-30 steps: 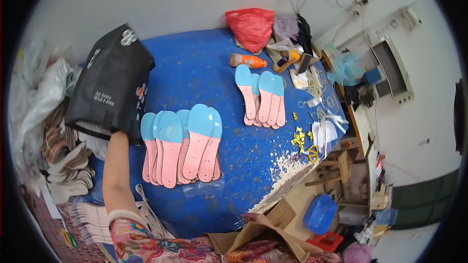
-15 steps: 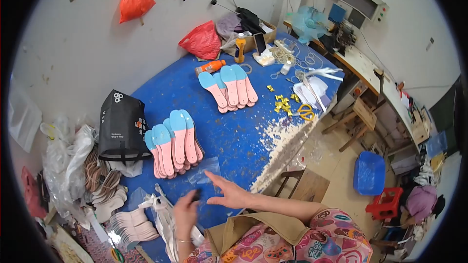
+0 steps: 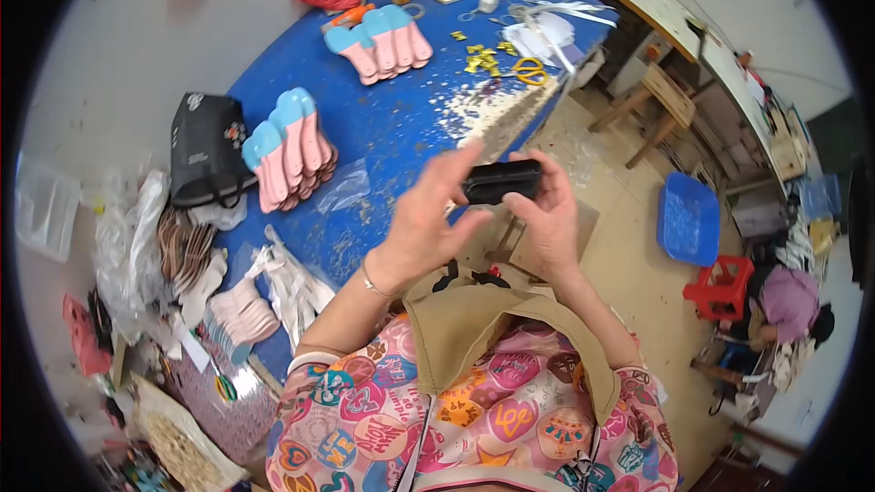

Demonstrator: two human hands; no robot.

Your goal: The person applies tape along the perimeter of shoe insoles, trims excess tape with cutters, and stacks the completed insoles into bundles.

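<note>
Near my chest, over the table's front edge, my right hand (image 3: 550,216) grips a small black oblong case-like object (image 3: 501,182); its exact kind I cannot make out. The thumb is on its near side, the fingers behind its right end. My left hand (image 3: 424,219) is at the object's left end, thumb and fingers spread and slightly blurred; whether it touches is unclear. On the blue table (image 3: 383,128), a stack of blue-and-pink insoles (image 3: 293,150) lies to the left, and a second insole stack (image 3: 383,44) lies farther back. A clear plastic bag (image 3: 346,186) lies by the nearer stack.
A black bag (image 3: 208,150) stands at the table's left. Yellow-handled scissors (image 3: 530,71), yellow wrapped pieces (image 3: 481,59) and pale crumbs (image 3: 478,109) lie toward the right edge. White cloth strips (image 3: 290,287) are at front left. A blue basin (image 3: 688,219) and red stool (image 3: 722,289) are on the floor.
Both hands have moved up and right from the front table edge. The black object, earlier a dark blur at my left hand, is now in my right hand. The view has tilted downward.
</note>
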